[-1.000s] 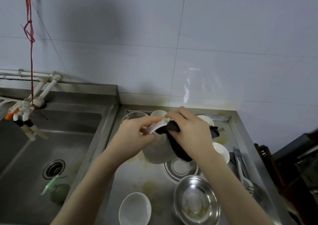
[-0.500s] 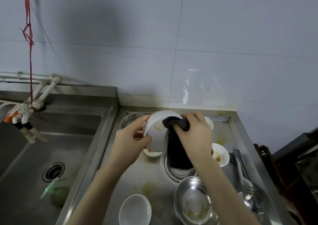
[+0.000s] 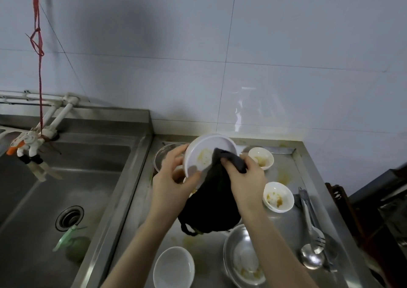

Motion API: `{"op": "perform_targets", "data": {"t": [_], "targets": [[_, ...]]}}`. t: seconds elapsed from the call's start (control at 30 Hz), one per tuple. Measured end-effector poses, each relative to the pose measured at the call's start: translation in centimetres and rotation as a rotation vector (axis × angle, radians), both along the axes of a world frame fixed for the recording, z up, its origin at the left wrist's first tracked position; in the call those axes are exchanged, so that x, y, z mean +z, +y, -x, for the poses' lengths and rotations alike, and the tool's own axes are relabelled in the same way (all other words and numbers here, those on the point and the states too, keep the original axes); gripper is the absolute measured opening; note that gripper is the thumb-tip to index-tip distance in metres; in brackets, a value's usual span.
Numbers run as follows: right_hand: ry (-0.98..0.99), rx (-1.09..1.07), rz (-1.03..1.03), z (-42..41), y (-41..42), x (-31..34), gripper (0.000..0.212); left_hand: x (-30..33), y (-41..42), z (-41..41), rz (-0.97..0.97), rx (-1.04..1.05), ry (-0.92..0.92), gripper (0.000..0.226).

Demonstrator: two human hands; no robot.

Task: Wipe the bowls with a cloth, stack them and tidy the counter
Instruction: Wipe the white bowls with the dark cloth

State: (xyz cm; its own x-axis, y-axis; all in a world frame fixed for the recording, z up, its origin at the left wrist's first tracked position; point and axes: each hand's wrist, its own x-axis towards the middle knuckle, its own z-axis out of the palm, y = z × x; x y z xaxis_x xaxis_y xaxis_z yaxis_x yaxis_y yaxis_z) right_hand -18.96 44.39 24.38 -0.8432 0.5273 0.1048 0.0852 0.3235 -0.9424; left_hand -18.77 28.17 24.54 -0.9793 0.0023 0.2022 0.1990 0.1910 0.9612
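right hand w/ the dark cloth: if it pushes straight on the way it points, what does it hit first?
Most likely the inside of the tilted white bowl, still smeared yellow. The right hand grips the dark cloth and points up-left into that bowl, which the left hand holds. Cloth meets it first; depth is unclear.
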Motion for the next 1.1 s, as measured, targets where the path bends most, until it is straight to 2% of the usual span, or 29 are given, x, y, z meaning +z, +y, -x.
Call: {"op": "perform_targets", "data": {"t": [0.07,0.1,0.17,0.23,0.3,0.37,0.5,0.53,0.57,0.63,0.7,0.77,0.8,0.83,0.9,1.0,1.07,1.1], "targets": [[0.024,0.019,-0.118,0.3,0.4,0.5,0.014,0.1,-0.5,0.3,0.01,-0.008,0.013,0.056],[0.046,0.032,-0.22,0.5,0.7,0.9,0.023,0.4,-1.0,0.7,0.071,-0.039,0.026,0.059],[0.131,0.136,-0.523,1.0,1.2,1.7,0.036,1.6,-1.9,1.6,0.313,-0.172,0.065,0.065],[0.284,0.272,-0.875,1.4,1.1,2.1,0.031,2.6,-1.9,2.3,0.584,-0.266,0.132,0.064],[0.37,0.285,-1.025,1.7,1.0,2.1,0.023,2.9,-1.4,2.5,0.616,-0.211,0.198,0.061],[0.328,0.172,-0.885,1.7,1.1,1.6,0.018,2.7,-1.3,2.0,0.416,-0.085,0.18,0.054],[0.092,-0.019,-0.166,0.9,0.9,0.5,0.009,0.3,-0.5,0.0,0.043,0.006,0.019,0.053],[0.059,-0.025,-0.084,0.7,0.7,0.3,0.01,-0.2,-0.2,-0.4,-0.014,0.001,-0.017,0.055],[0.046,-0.018,-0.072,0.5,0.6,0.1,0.012,-0.6,-0.1,-0.6,-0.046,-0.003,-0.037,0.057],[0.073,0.002,-0.2,0.3,0.5,0.0,0.016,-0.5,-0.8,-0.3,-0.005,-0.016,-0.028,0.061],[0.167,0.057,-0.464,0.2,0.6,0.6,0.024,0.1,-1.9,0.5,0.212,-0.093,0.062,0.064],[0.308,0.186,-0.823,0.4,0.7,1.1,0.027,1.4,-2.2,1.1,0.55,-0.199,0.166,0.063],[0.355,0.244,-0.966,0.6,0.7,1.3,0.027,1.9,-2.1,1.4,0.656,-0.213,0.212,0.062],[0.377,0.265,-1.03,0.7,0.8,1.5,0.026,2.2,-2.0,1.7,0.681,-0.201,0.246,0.061],[0.345,0.19,-0.913,0.9,1.0,1.6,0.022,2.7,-2.0,1.6,0.493,-0.122,0.227,0.052],[0.186,0.047,-0.4,0.7,0.9,1.4,0.017,1.9,-1.2,0.7,0.112,-0.026,0.08,0.054],[0.101,0.007,-0.126,0.4,0.7,1.4,0.017,0.8,-0.4,-0.2,0.012,-0.058,0.033,0.062],[0.075,0.002,-0.077,0.3,0.7,1.3,0.018,0.4,-0.2,-0.4,-0.014,-0.075,0.034,0.066]]}}
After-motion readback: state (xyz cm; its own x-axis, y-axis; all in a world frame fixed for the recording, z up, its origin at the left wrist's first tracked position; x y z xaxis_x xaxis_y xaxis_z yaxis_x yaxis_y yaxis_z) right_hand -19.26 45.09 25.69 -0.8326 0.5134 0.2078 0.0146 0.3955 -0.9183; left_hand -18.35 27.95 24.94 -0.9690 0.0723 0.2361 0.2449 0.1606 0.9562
